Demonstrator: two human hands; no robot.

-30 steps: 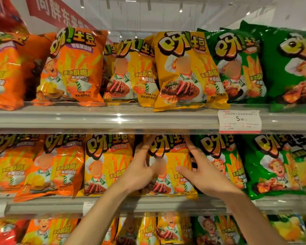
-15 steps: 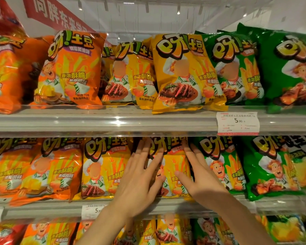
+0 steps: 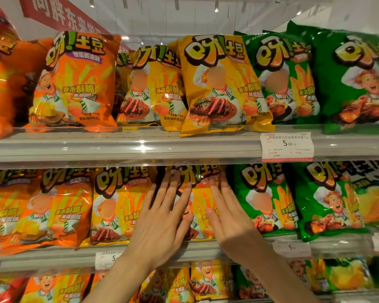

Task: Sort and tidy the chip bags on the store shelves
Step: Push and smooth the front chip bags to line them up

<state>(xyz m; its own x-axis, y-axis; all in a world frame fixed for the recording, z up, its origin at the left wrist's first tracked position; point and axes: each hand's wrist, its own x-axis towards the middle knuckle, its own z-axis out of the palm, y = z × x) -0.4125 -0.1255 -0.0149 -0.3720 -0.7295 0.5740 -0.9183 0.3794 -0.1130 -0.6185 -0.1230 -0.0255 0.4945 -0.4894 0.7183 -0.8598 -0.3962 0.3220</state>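
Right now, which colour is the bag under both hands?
Yellow bag, flat under left hand and right hand; head view.

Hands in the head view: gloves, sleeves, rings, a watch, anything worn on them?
Nothing worn that shows. The left hand and right hand are bare, without gloves or rings. Both wrists and forearms are uncovered down to the picture's bottom edge: no sleeve, watch or bracelet. Fingernails are short and look unpainted.

On the middle shelf [image 3: 184, 251] of grey metal, the left hand [image 3: 162, 224] and right hand [image 3: 230, 224] lie flat, fingers spread, against a yellow foil chip bag [image 3: 200, 204]. An orange foil chip bag [image 3: 59, 208] stands to its left, a green foil chip bag [image 3: 265, 197] just beside its right.
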